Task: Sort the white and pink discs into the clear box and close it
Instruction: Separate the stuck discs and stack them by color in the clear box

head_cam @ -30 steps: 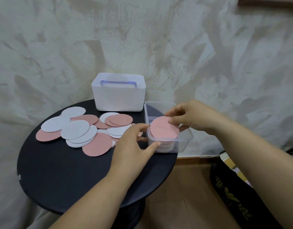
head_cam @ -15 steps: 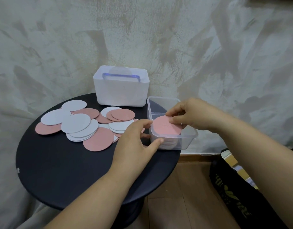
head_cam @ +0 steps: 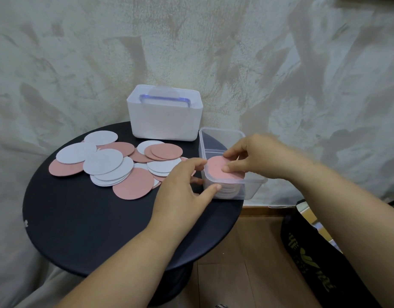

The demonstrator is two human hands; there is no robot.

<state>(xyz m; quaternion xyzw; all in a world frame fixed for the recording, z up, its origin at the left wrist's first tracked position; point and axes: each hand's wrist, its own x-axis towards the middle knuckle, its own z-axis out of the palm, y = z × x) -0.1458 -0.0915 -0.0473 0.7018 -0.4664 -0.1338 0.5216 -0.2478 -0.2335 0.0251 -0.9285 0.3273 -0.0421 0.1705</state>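
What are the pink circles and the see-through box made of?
The pink discs look like thin matte foam or maybe felt: flat, dull, no shine. The clear box looks like glossy hard plastic: the stacked discs show through its wall.

Left hand (head_cam: 180, 190), right hand (head_cam: 257, 156); one clear box (head_cam: 252, 189), one white bin (head_cam: 165, 123), one blue-rimmed lid (head_cam: 163, 99), one black table (head_cam: 91, 218), one black bag (head_cam: 314, 265); at least seven white discs (head_cam: 102, 161), eight pink discs (head_cam: 133, 183)
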